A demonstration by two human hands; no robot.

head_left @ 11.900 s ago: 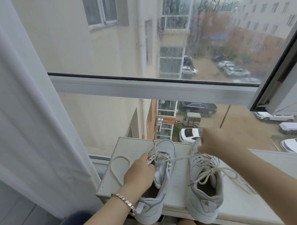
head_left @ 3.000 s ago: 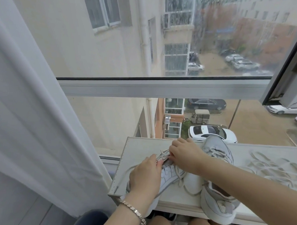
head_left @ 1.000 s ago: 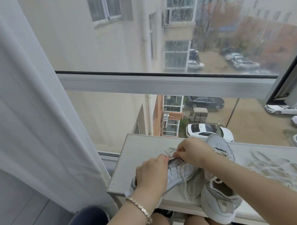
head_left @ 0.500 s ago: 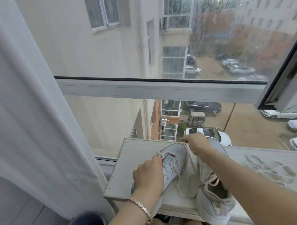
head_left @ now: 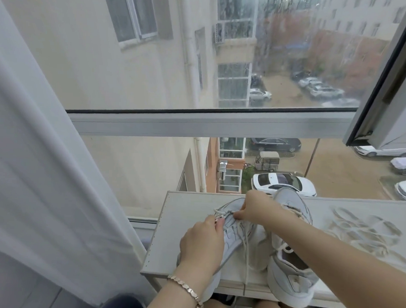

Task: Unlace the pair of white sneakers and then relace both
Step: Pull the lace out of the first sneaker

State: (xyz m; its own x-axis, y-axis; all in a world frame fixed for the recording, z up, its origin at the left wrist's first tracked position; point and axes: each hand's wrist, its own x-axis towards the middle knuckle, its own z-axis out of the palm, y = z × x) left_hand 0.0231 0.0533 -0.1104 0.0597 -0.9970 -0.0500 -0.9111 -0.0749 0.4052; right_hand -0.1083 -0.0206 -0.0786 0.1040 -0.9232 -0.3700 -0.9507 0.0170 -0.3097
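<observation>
Two white sneakers stand on a pale board (head_left: 170, 245) by the window. The left sneaker (head_left: 234, 234) lies under my left hand (head_left: 201, 241), which grips its side near the eyelets. My right hand (head_left: 256, 208) pinches the lace (head_left: 246, 249) at the eyelets near the toe of that sneaker. A loose run of the lace hangs down between the shoes and over the board's front edge. The right sneaker (head_left: 290, 271) stands beside it, partly behind my right forearm. A second lace (head_left: 366, 230) lies in loose coils on the board at the right.
A white curtain (head_left: 45, 182) hangs at the left. The window glass and its frame bar (head_left: 198, 123) stand right behind the board. An open window sash (head_left: 386, 92) juts in at the upper right. My knees show below the board.
My right hand has come back down from the sneaker's toe to the eyelets. My left hand keeps its grip on the left sneaker.
</observation>
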